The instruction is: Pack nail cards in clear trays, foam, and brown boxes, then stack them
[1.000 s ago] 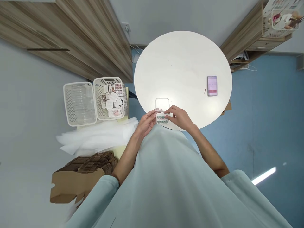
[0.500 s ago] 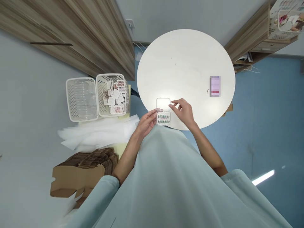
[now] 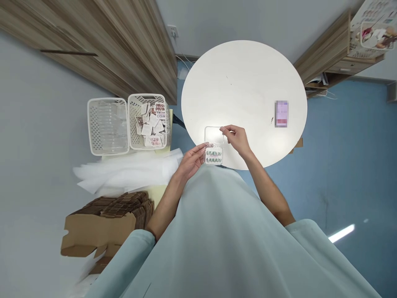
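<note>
Clear plastic makes up the case (image 3: 217, 146), which sits open at the near edge of the white bench (image 3: 245, 78). Its base faces the person, with two rows of shiny green pieces (image 3: 214, 156), five to a row; its lid (image 3: 212, 135) is swung back on the far side. The left hand (image 3: 191, 160) holds the case by its left side near the hinge, fingers close together. The right hand (image 3: 237, 137) has thumb and forefinger pinched at the lid's far right corner. Well apart, on the right of the bench, lies a blurred purple item (image 3: 281, 114). To the left, two white baskets stand side by side: the left basket (image 3: 89, 124) has clear plastic inside, the right basket (image 3: 129, 124) a jumble of small cards (image 3: 153, 121). Nearer the person are white sheets (image 3: 130, 171) and folded brown cardboard (image 3: 99, 231).
</note>
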### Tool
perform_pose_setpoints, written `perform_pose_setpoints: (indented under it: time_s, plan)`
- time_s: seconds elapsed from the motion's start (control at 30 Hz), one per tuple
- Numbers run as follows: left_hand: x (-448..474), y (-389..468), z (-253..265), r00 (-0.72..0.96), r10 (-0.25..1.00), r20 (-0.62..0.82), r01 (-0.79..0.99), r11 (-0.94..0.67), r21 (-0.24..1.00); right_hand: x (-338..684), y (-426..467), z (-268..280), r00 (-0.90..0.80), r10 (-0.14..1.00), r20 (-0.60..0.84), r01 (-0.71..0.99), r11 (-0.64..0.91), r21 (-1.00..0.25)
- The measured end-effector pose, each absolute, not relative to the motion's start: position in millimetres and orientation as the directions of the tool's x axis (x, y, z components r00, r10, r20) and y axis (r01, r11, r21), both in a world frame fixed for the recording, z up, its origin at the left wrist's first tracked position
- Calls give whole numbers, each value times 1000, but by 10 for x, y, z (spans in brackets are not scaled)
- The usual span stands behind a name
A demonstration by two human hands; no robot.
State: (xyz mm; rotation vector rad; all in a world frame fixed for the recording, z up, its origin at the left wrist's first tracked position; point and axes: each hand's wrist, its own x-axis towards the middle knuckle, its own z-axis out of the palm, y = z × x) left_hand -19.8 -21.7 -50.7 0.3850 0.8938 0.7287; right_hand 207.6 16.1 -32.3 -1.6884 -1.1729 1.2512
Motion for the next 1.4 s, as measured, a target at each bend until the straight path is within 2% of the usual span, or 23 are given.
perform_pose_setpoints:
  time_s: [0.2, 0.4, 0.83, 1.0, 1.17, 1.27, 1.4]
  plan:
    - [-193, -164, -520, 378, 739, -558, -433, 674, 599, 2115, -44, 5, 59, 979, -193, 249, -202, -947]
    - [-146, -81, -457, 392, 752, -529, -448, 659, 604, 2197, -380, 151, -68, 975, -209, 275, -183, -944]
    - [-114, -43, -462, 385, 774, -502, -396, 630, 668, 2151, -687, -121, -45, 957, -288, 260, -267, -928]
    - [-128, -48, -452, 380, 784, -491, -395, 618, 680, 2177, -646, -153, 37, 920, -390, 202, -389, -899]
    - [-133, -89, -429, 379, 788, -485, -380, 610, 695, 2122, -660, -214, -134, 827, -545, 96, -537, -838]
    - [-143, -121, -411, 374, 795, -477, -370, 600, 709, 2072, -684, -238, -178, 822, -541, -4, -550, -835]
    - [-238, -158, -431, 360, 770, -527, -279, 628, 727, 2045, -684, -289, -189, 819, -542, -15, -555, -832]
